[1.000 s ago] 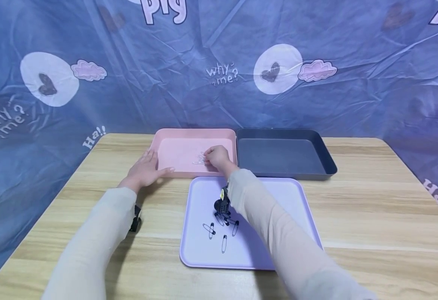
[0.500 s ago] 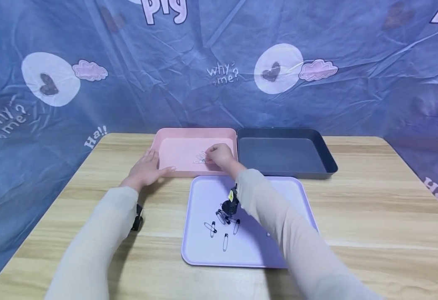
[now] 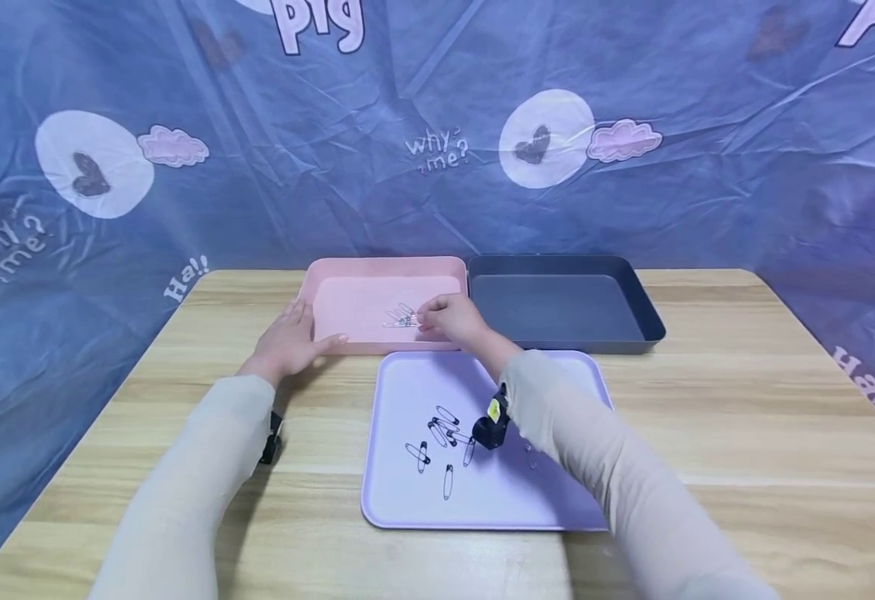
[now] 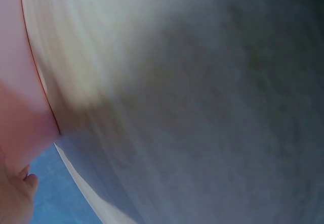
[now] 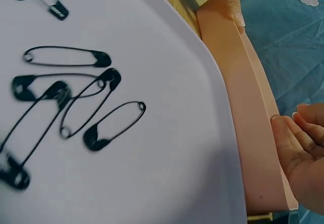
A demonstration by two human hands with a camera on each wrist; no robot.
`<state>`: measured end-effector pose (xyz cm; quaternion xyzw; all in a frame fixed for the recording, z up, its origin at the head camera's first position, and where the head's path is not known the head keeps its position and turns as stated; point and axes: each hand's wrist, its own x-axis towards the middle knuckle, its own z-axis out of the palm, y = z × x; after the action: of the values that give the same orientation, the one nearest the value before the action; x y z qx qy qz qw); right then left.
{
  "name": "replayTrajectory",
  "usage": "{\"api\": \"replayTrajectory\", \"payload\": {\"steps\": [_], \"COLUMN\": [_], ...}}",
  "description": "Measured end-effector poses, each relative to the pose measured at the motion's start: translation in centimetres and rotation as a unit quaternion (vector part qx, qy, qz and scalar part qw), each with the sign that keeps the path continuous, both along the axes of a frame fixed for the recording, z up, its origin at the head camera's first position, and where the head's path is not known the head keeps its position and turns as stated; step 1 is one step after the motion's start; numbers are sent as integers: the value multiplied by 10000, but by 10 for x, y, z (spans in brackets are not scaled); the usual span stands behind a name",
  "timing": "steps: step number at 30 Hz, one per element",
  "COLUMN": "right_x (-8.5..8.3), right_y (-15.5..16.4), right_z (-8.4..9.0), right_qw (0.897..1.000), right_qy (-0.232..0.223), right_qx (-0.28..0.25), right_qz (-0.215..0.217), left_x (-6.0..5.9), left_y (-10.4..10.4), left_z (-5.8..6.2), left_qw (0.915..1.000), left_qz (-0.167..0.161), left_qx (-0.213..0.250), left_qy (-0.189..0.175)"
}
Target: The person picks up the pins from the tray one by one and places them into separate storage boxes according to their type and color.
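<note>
1. Right hand [image 3: 452,318] over the near edge of the pink tray [image 3: 347,287], fingers curled loosely, nothing visibly pinched between them; hard to tell from the head view whether the fingertips touch anything.
2. Small heap of silver safety pins [image 3: 402,317] on the pink tray floor, just beside the right hand's fingertips.
3. From the right wrist view, right hand [image 5: 304,148] hovering past the pink tray [image 5: 243,107] wall, fingers bent, apart from the wall.
4. Left hand [image 3: 291,342] flat on the table [image 3: 707,400], fingers straight, thumb against the near left corner of the pink tray.
5. Left thumb tip also visible in the right wrist view, resting at the tray's rim.
6. Lilac tray [image 3: 557,500] nearest the person, touching the front of the pink tray.
7. Black safety pins [image 3: 437,437] scattered on the lilac tray, left of the right forearm; several overlapping, two lying apart.
8. Same black safety pins [image 5: 76,97] closed, seen close in the right wrist view.
9. Dark grey tray [image 3: 557,304] right of the pink one, side by side.
10. Left wrist view blurred, nothing clear.
</note>
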<state>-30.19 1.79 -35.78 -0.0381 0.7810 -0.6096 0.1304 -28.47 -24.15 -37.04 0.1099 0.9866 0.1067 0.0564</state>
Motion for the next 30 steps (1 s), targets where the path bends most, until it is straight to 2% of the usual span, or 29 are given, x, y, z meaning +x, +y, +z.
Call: {"api": "replayTrajectory", "payload": {"steps": [5,10,14,19,30], "right_x": [10,22,33,45,72], "right_y": [10,21,31,43,66], "right_z": [4,11,14,14,13], "right_qw": [9999,9998,9996,9989,9978], "right_qy": [-18,91,4,-164,-321], "right_qx": [-140,64,-147,-367,-423], "right_qz": [-21,133,227,244,395], "left_x": [0,0,-1,-1,0], "left_y": [-2,-2,-1,-1,-1], "left_z": [-2,-2,-2,-4,-2], "left_qw": [10000,10000,10000,9999,10000], "left_qz": [-10,13,-11,-20,12], "left_qx": [-35,-21,-59,-82,-66], "left_qy": [-16,-56,-77,-70,-64]}}
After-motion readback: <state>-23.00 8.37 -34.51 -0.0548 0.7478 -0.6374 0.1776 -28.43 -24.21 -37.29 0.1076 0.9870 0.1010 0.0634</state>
